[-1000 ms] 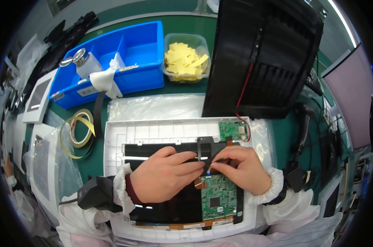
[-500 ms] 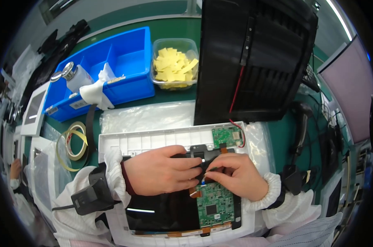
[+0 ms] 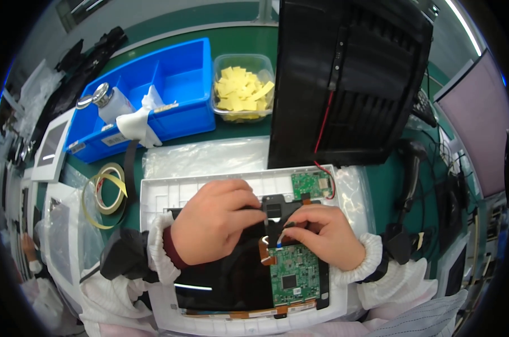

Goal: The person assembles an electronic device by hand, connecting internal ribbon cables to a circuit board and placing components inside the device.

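Observation:
A black display panel lies in a white plastic housing, with a green circuit board on its right part. My right hand pinches a thin flat cable between thumb and index finger, above the board's top edge. A blue tab shows at the cable's lower end, against the board. My left hand is over the panel, fingers bent and apart, fingertips near the black bracket; its thumb is hidden and nothing shows in it. An orange ribbon cable curls beside the board.
Behind the housing stands a large black cover, its red wire running to a small green board. A blue divided bin, a tub of yellow paper pieces and tape rolls sit farther left. A handheld scanner is at right.
My left hand has drawn back left from the bracket and its fingers have bent, uncovering the ribbon cable. My right hand stays at the thin cable, shifted slightly right.

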Demonstrator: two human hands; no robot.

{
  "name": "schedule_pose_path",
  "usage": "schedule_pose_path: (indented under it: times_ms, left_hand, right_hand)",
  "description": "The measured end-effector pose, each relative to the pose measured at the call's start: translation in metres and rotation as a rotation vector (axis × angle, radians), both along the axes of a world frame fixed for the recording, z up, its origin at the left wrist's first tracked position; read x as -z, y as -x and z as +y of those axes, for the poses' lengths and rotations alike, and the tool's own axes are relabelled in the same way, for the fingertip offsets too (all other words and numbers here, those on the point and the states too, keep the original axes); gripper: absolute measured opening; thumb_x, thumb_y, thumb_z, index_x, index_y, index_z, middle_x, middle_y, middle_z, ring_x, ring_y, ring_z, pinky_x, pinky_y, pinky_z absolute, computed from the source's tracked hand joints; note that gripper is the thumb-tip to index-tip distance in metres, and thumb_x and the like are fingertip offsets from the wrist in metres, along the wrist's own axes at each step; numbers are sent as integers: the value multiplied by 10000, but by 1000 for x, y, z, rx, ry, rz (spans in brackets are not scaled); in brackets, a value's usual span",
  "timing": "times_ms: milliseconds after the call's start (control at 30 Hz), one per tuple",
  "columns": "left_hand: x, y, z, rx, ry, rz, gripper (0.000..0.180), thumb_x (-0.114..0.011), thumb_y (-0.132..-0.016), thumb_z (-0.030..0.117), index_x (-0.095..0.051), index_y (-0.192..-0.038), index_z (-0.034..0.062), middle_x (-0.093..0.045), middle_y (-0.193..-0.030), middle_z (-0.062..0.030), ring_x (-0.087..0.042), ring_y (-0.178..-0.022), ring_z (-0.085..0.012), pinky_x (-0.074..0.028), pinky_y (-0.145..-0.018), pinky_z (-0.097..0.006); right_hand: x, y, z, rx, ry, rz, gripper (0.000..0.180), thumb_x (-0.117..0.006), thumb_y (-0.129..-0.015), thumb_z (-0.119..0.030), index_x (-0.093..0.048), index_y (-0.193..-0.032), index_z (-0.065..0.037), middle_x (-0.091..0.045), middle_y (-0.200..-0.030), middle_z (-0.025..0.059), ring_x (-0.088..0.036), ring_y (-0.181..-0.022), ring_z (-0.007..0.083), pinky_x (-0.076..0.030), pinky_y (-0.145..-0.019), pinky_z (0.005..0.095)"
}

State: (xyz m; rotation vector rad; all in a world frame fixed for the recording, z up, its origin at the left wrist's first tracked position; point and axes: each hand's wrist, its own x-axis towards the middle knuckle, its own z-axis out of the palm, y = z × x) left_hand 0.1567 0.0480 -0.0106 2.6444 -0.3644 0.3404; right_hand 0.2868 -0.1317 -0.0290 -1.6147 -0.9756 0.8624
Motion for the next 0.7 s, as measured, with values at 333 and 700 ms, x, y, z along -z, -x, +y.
schedule_pose_path:
  times_ms: [333, 700]
  left_hand:
    - [-1, -6, -38, -257, 487, 80, 112, -650, -736, 81, -593, -818, 29, -574, -734, -91, -548, -642, -214, -442, -545, -278]
    - [4, -5, -42, -275, 524, 40, 89, -627, -734, 74, -590, -799, 26, -575, -715, -95, -537, -623, -220, -434, -559, -292]
  right_hand:
    - [5, 0, 1, -7, -127, -157, 109, -602, -769, -17, -602, -856, 48, -591, -724, 121, -567, -619, 208, -440, -560, 276]
    - [1, 2, -2, -45, -138, -283, 83, -613, -759, 19, -609, -841, 28, -584, -744, 84, -585, -634, 145, -451, -541, 235]
